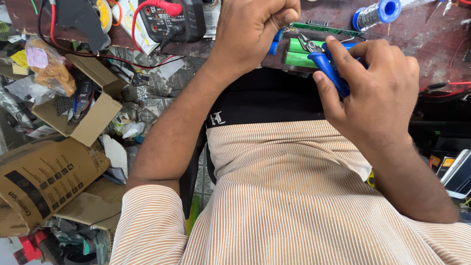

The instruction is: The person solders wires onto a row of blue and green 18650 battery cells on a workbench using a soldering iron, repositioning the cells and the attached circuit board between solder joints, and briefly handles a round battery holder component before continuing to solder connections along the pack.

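Observation:
My left hand (pixel 252 32) is closed in a fist over the left end of a pack of green cylindrical battery cells (pixel 298 59) at the workbench edge. A blue piece shows under its fingers. My right hand (pixel 378 93) grips blue-handled cutting pliers (pixel 327 68). The pliers' metal jaws (pixel 306 44) rest on the top of the green cells. Just behind the cells lies a narrow green circuit board (pixel 326 28). My striped shirt and dark trousers fill the lower part of the view.
A dark multimeter (pixel 171 19) with red and black leads sits on the bench at the left. A blue-ended solder spool (pixel 377 12) lies at the back right. Open cardboard boxes (pixel 88 118) and clutter cover the floor at the left. Devices (pixel 456 172) lie at the right edge.

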Available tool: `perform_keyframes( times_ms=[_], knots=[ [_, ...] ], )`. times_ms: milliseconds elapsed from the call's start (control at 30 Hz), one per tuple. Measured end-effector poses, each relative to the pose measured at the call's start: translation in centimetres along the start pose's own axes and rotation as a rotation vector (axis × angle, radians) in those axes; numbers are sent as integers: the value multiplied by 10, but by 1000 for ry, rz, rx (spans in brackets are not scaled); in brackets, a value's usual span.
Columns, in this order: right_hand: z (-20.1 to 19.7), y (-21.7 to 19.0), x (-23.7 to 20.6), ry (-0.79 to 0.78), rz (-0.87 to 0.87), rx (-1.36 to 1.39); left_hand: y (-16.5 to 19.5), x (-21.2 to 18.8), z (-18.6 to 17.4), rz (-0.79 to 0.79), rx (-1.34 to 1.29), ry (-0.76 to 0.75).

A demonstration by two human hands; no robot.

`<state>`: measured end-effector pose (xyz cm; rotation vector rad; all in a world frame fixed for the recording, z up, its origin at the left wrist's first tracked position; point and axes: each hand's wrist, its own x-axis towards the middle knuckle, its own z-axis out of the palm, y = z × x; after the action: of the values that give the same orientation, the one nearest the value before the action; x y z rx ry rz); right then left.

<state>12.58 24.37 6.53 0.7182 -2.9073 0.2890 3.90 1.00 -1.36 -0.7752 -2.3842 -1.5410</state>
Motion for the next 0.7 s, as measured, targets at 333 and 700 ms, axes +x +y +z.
perform_keyframes(
  times_ms=[333,700],
  knots=[
    [0,5,8,3,-68,-19,-3,-1,-1,22,-33,-24],
    [4,10,11,7,-136,-45,-10,-5,4,4,-120,-38]
  ],
)
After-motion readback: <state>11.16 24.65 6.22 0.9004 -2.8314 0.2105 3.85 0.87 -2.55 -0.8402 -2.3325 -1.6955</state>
